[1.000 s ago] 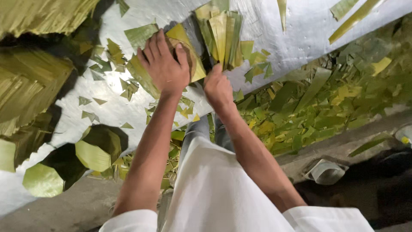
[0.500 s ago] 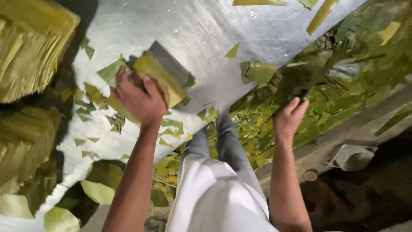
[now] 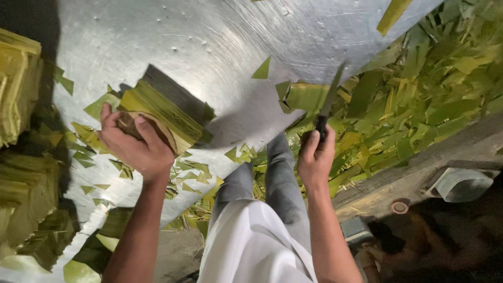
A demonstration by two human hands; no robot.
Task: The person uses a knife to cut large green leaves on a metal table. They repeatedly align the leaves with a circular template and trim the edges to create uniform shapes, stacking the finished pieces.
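Two hands: left (image 3: 137, 147) on leaf stack (image 3: 162, 112), right (image 3: 316, 160) gripping knife (image 3: 329, 102).

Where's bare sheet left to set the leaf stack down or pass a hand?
The widest bare patch of the metal sheet lies beyond the leaf stack in the left hand. A smaller bare strip runs between that stack and the knife in the right hand. Crowded: leaf piles on the left, leaf trimmings on the right, scraps near the wrist.
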